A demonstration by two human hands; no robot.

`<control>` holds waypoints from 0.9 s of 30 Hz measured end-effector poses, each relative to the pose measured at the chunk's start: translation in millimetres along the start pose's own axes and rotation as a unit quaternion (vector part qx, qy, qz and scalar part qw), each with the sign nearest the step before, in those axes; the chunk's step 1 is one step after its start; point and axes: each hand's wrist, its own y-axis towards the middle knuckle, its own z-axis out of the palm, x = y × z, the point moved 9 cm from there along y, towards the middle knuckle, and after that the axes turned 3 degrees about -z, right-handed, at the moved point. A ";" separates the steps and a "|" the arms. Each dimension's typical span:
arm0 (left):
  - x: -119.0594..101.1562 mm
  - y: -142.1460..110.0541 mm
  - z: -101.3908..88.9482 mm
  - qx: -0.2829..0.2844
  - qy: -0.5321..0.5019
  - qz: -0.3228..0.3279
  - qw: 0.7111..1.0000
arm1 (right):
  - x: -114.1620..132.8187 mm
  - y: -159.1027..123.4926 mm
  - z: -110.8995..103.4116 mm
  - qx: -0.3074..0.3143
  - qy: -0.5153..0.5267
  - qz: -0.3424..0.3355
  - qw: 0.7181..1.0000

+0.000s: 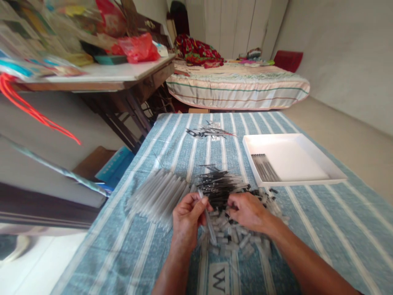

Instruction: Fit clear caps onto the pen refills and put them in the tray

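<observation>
My left hand (190, 211) is closed around a translucent pen barrel (211, 229), which slants down toward me. To its left lies a heap of similar pen barrels (162, 194), side by side. My right hand (248, 211) has its fingers bent together at the near edge of a pile of dark pen refills (216, 184); whether something is between its fingertips is hidden. Below and between both hands, translucent pen caps (235, 239) are scattered. Small black pieces (273, 191) lie among more caps beyond my right hand.
A shallow white box (307, 159) at the right holds a row of pens (264, 168) along its left side. Loose thin refills (208, 132) lie farther back on the striped tablecloth (166, 127). A cluttered desk (129, 76) stands at left, and a bed (239, 88) behind.
</observation>
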 end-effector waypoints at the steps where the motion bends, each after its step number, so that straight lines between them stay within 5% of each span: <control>1: -0.3 0.2 -1.3 -0.006 -0.015 0.000 1.000 | -3.1 -1.7 -1.8 -0.010 0.070 0.005 0.997; 5: -3.2 1.0 -5.2 -0.026 -0.067 0.000 0.997 | -8.1 -15.0 0.2 0.003 0.362 0.041 0.931; 9: -4.2 0.9 -7.0 -0.038 -0.105 -0.012 0.994 | -0.2 -31.0 1.7 -0.003 0.502 0.019 0.865; 19: -8.8 2.3 -7.6 -0.037 -0.138 0.021 0.989 | -6.9 -41.5 9.8 -0.111 0.587 0.004 0.802; 27: -9.6 1.7 -7.0 -0.039 -0.139 0.024 0.989 | -0.3 -39.1 14.9 -0.121 0.588 0.020 0.799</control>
